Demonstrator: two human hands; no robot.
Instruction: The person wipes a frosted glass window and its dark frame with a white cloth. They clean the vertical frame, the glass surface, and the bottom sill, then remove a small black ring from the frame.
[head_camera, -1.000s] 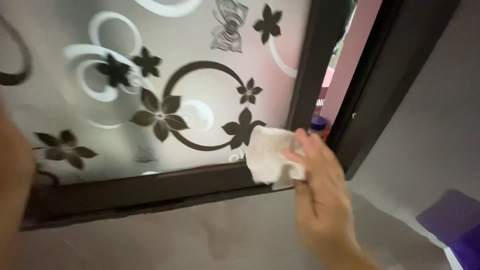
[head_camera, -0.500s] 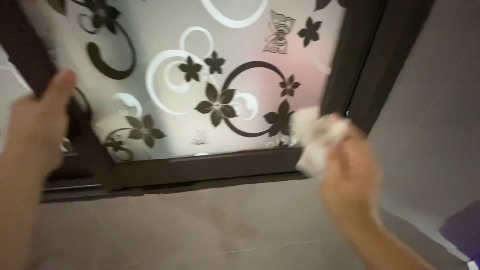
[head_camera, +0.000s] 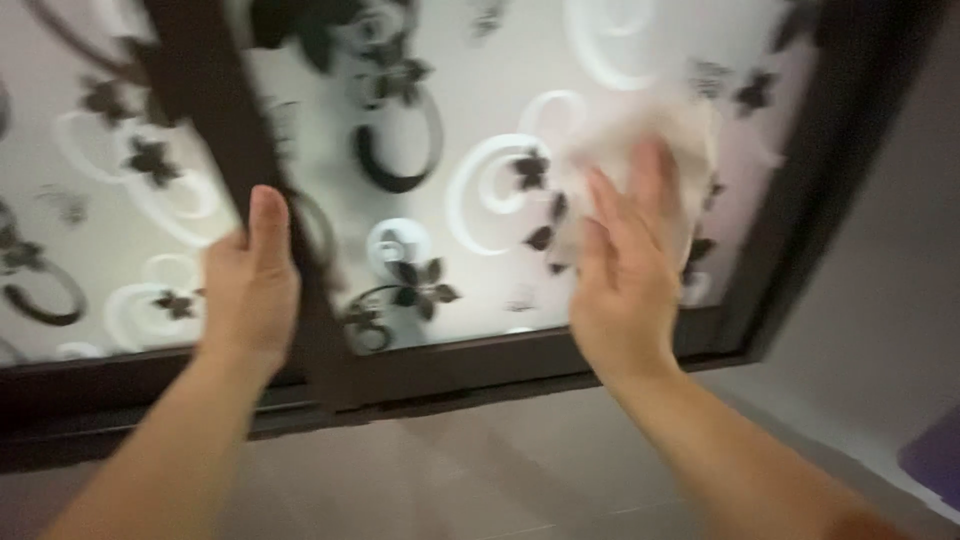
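Two bare forearms are showing in the head view, both reaching in from the bottom edge of the picture. No sleeve is covering either one; the arms are showing uncovered from the edge of the picture up to the wrists. The left hand (head_camera: 250, 290) is wearing no glove, and no ring, watch or band is showing on it or on its wrist. The right hand (head_camera: 625, 275) is likewise wearing no glove, and its fingers and wrist are showing no ring, watch or strap. The fingernails are looking short and plain, though motion blur is softening the detail on both hands, the right one most.
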